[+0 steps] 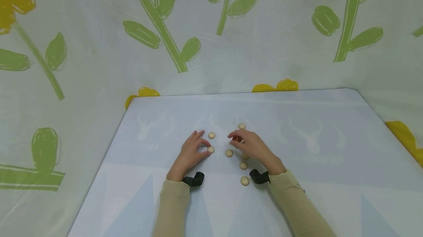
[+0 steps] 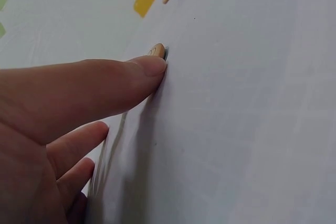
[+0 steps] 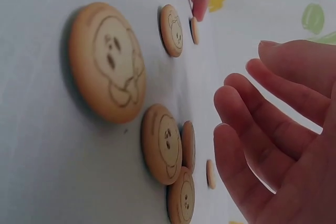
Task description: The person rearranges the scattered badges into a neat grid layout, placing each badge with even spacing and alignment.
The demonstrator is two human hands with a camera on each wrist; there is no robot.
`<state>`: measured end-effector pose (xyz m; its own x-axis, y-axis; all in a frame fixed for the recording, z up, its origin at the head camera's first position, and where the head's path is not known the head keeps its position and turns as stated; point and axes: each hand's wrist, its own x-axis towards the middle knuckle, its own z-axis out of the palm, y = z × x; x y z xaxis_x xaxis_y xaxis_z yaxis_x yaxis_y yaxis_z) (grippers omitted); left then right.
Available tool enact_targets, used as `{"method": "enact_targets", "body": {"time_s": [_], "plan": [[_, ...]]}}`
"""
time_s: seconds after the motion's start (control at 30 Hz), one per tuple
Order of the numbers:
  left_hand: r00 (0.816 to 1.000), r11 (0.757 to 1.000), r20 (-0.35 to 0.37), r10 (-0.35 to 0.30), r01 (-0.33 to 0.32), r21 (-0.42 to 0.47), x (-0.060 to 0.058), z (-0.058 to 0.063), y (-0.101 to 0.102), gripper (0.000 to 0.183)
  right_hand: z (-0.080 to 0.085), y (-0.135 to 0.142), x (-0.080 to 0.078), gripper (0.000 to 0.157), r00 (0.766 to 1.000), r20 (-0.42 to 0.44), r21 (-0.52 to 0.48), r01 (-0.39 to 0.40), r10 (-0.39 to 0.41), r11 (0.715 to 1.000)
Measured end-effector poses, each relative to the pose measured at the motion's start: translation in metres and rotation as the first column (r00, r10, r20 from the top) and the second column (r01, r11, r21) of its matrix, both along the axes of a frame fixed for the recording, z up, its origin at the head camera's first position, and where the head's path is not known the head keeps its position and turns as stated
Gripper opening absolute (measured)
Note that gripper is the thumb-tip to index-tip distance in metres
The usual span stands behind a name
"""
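Note:
In the head view, my left hand (image 1: 190, 153) pinches a small round tan disc (image 1: 210, 149) at its edge between thumb and forefinger, low at the tabletop. The left wrist view shows the thumb (image 2: 142, 69) against that biscuit-like piece, with drawn lines on its face. My right hand (image 1: 252, 145) hovers over the other discs, fingers loosely bent, nothing between them. From the right wrist, one near disc (image 3: 107, 62) shows a cartoon figure drawn in a pale circle. Another disc (image 1: 229, 153) lies between the hands. My right hand partly covers several in the head view.
One disc (image 1: 212, 135) lies just beyond my left fingers, another (image 1: 242, 126) beyond my right hand. Two more, a middle disc (image 1: 243, 165) and a front disc (image 1: 245, 181), lie by my right wrist. A flower-printed cloth (image 1: 264, 53) hangs behind the pale table (image 1: 132, 182).

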<state>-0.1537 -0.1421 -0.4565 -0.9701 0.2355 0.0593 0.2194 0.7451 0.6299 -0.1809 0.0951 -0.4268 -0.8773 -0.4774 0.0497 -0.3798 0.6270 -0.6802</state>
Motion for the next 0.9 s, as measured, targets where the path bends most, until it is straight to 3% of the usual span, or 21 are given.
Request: {"method": "enact_targets", "body": {"time_s": [0.3, 0.63, 0.9], "plan": [[1.0, 1.0, -0.002, -0.008, 0.008, -0.002, 0.0, 0.001, -0.001, 0.015, -0.003, 0.003, 0.0, 0.021, 0.999, 0.005, 0.026, -0.049, 0.049, 0.998], [1.0, 1.0, 0.006, -0.002, 0.002, 0.007, -0.001, -0.001, -0.002, 0.014, -0.009, 0.0, -0.001, 0.022, 0.991, 0.023, 0.133, -0.137, 0.135, 0.982], [1.0, 1.0, -0.002, -0.007, 0.007, -0.003, -0.001, -0.001, -0.003, 0.015, -0.01, -0.004, 0.001, 0.026, 0.987, 0.081, 0.191, -0.15, 0.137, 0.97]]}}
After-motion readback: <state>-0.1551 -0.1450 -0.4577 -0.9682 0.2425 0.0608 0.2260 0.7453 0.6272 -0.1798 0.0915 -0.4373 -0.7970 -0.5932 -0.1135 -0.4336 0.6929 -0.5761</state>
